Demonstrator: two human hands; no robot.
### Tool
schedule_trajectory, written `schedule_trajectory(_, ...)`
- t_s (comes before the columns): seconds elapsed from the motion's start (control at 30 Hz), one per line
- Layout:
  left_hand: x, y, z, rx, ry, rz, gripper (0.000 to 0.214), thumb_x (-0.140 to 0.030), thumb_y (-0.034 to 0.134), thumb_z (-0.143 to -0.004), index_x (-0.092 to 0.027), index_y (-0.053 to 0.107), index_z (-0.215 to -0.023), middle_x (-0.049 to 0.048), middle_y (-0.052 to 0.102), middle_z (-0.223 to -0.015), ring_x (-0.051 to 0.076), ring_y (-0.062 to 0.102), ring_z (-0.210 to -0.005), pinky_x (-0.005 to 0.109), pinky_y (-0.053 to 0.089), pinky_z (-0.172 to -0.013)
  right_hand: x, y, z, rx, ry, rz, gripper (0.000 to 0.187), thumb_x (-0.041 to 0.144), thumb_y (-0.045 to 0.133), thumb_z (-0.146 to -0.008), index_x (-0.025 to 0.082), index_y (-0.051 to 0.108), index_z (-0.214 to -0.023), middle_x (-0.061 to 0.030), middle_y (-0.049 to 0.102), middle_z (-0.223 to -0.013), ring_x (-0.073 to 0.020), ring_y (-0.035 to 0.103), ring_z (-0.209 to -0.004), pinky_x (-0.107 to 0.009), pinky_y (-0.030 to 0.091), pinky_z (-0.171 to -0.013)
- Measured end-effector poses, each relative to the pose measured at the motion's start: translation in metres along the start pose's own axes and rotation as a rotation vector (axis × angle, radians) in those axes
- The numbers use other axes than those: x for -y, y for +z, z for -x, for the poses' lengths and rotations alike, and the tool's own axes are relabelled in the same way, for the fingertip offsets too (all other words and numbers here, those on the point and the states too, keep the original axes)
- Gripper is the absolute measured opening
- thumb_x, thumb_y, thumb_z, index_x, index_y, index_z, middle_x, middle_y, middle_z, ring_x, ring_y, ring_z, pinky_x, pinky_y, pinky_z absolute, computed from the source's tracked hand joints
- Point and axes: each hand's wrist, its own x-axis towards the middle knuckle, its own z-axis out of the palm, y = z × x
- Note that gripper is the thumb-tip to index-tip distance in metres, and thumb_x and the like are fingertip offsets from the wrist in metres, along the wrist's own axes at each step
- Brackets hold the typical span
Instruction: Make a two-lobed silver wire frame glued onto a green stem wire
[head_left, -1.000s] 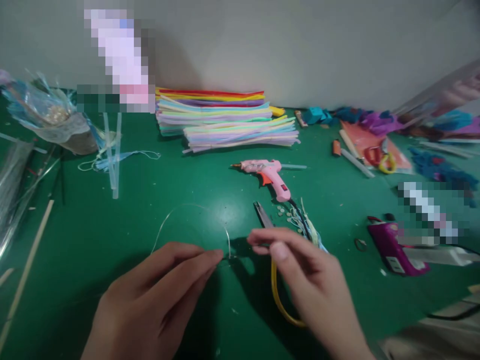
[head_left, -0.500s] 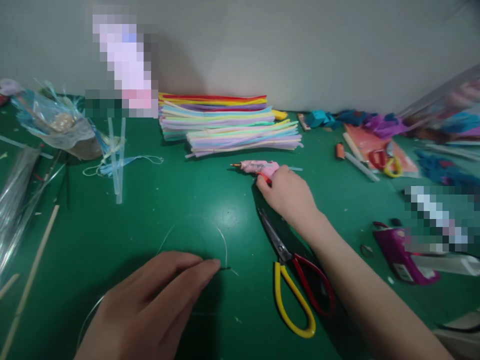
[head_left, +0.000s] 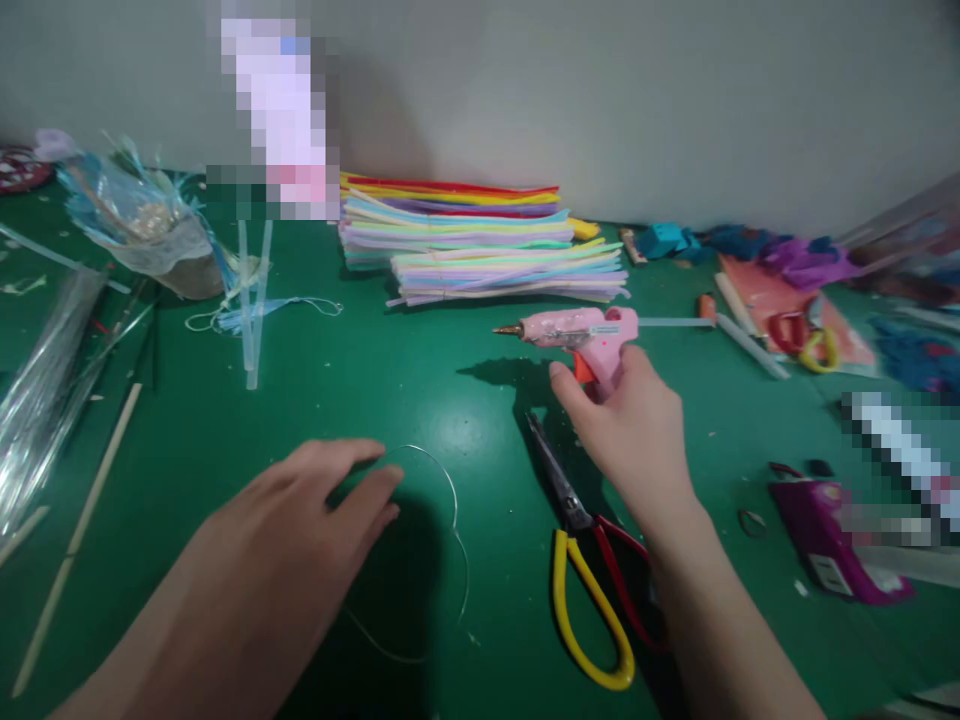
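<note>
A pink hot glue gun [head_left: 570,328] with a metal nozzle and an orange trigger is gripped by its handle in my right hand [head_left: 637,425]. Its nozzle points left, and a clear glue stick [head_left: 671,322] juts from its back end. My left hand [head_left: 330,515] has thumb and forefinger apart, close by a thin wire loop [head_left: 455,500]. Part of that loop runs out of sight behind the fingers. Scissors [head_left: 574,515] with one yellow and one red handle lie below my right hand, blades pointing away from me.
Bundles of pastel pipe cleaners [head_left: 502,245] lie along the wall. Two clear glue sticks [head_left: 251,320] and a wrapped bundle [head_left: 172,245] are at left, near a wooden stick [head_left: 82,530]. A purple packet [head_left: 825,540] and smaller scissors [head_left: 810,335] lie at right.
My right hand has raised the glue gun off the table and turned it more into view. The left hand's pinch on the wire loop has opened, and the loop sits lower.
</note>
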Motion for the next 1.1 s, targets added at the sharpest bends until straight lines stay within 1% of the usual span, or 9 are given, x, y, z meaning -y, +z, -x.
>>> schedule_trajectory(0.13, 0.009, 0.009, -0.043, 0.163, 0.024, 0.068, 0.028, -0.026, 0.054, -0.094, -0.021, 0.060, -0.121, 0.0124, 0.059, -0.118, 0.031, 0.057, -0.103, 0.044, 0.051, -0.079, -0.001, -0.002, 0.008, -0.050, -0.024, -0.098, 0.040, 0.054, 0.066, -0.076, 0.026, 0.038, -0.074, 0.0037, 0.053, -0.058, -0.0158, 0.046, -0.051, -0.029, 0.034, -0.052)
schedule_trajectory(0.23, 0.015, 0.026, -0.063, 0.211, 0.054, 0.087, 0.012, -0.023, 0.053, -0.095, -0.018, 0.062, -0.091, 0.0092, 0.060, -0.098, 0.025, 0.054, -0.086, 0.038, 0.045, -0.071, -0.004, -0.004, 0.014, -0.079, -0.020, -0.168, 0.036, 0.050, 0.065, -0.078, 0.026, 0.038, -0.074, 0.0058, 0.050, -0.054, -0.0147, 0.045, -0.048, -0.028, 0.033, -0.049)
schedule_trajectory(0.33, 0.023, 0.036, -0.063, 0.237, 0.111, 0.110, 0.021, -0.022, 0.047, -0.098, -0.018, 0.059, -0.081, 0.0066, 0.058, -0.087, 0.022, 0.049, -0.077, 0.036, 0.038, -0.066, -0.006, -0.004, 0.019, -0.111, -0.042, -0.193, 0.035, 0.046, 0.066, -0.077, 0.026, 0.038, -0.072, 0.0077, 0.048, -0.052, -0.0131, 0.043, -0.045, -0.028, 0.033, -0.048)
schedule_trajectory(0.5, 0.029, 0.037, -0.057, 0.247, 0.173, 0.170, 0.013, -0.026, 0.049, -0.098, -0.017, 0.059, -0.098, 0.0086, 0.058, -0.100, 0.023, 0.049, -0.087, 0.036, 0.036, -0.071, -0.006, -0.002, 0.019, -0.100, -0.080, -0.185, 0.037, 0.042, 0.068, -0.076, 0.026, 0.036, -0.071, 0.0089, 0.046, -0.049, -0.0119, 0.042, -0.043, -0.027, 0.033, -0.047)
schedule_trajectory(0.6, 0.026, 0.036, -0.060, 0.258, 0.171, 0.205, 0.021, -0.023, 0.044, -0.099, -0.017, 0.058, -0.084, 0.0081, 0.057, -0.093, 0.023, 0.046, -0.082, 0.036, 0.032, -0.068, -0.005, -0.002, 0.019, -0.099, -0.087, -0.177, 0.037, 0.042, 0.069, -0.075, 0.026, 0.036, -0.070, 0.0091, 0.046, -0.049, -0.0116, 0.042, -0.043, -0.027, 0.033, -0.047)
schedule_trajectory(0.73, 0.028, 0.026, -0.061, 0.308, 0.135, 0.288, 0.027, -0.026, 0.041, -0.099, -0.018, 0.058, -0.079, 0.0053, 0.059, -0.083, 0.020, 0.048, -0.075, 0.033, 0.034, -0.067, -0.005, -0.006, 0.027, -0.108, -0.084, -0.192, 0.034, 0.041, 0.069, -0.075, 0.025, 0.039, -0.071, 0.0081, 0.049, -0.052, -0.0112, 0.042, -0.045, -0.026, 0.034, -0.047)
schedule_trajectory(0.83, 0.038, 0.011, -0.061, 0.381, 0.072, 0.389, 0.027, -0.032, 0.038, -0.102, -0.021, 0.059, -0.090, -0.0005, 0.061, -0.075, 0.014, 0.053, -0.063, 0.026, 0.038, -0.059, -0.007, -0.011, 0.039, -0.116, -0.085, -0.238, 0.026, 0.036, 0.067, -0.078, 0.024, 0.044, -0.073, 0.0078, 0.047, -0.054, -0.0107, 0.041, -0.046, -0.026, 0.033, -0.046)
schedule_trajectory(0.93, 0.045, 0.002, -0.064, 0.420, 0.064, 0.514, 0.030, -0.033, 0.034, -0.102, -0.025, 0.064, -0.101, -0.0016, 0.066, -0.082, 0.011, 0.059, -0.067, 0.022, 0.042, -0.062, -0.013, -0.012, 0.049, -0.093, -0.191, -0.253, 0.023, 0.033, 0.065, -0.079, 0.024, 0.045, -0.071, 0.0069, 0.045, -0.056, -0.0105, 0.038, -0.046, -0.026, 0.032, -0.045)
schedule_trajectory(1.1, 0.041, 0.002, -0.069, 0.353, -0.045, 0.570, 0.032, -0.037, 0.036, -0.101, -0.022, 0.063, -0.094, 0.0005, 0.066, -0.086, 0.014, 0.061, -0.078, 0.024, 0.045, -0.070, -0.024, -0.006, 0.058, -0.086, -0.364, -0.200, 0.016, 0.028, 0.064, -0.079, 0.023, 0.050, -0.075, 0.0044, 0.050, -0.063, -0.0120, 0.043, -0.052, -0.027, 0.036, -0.050)
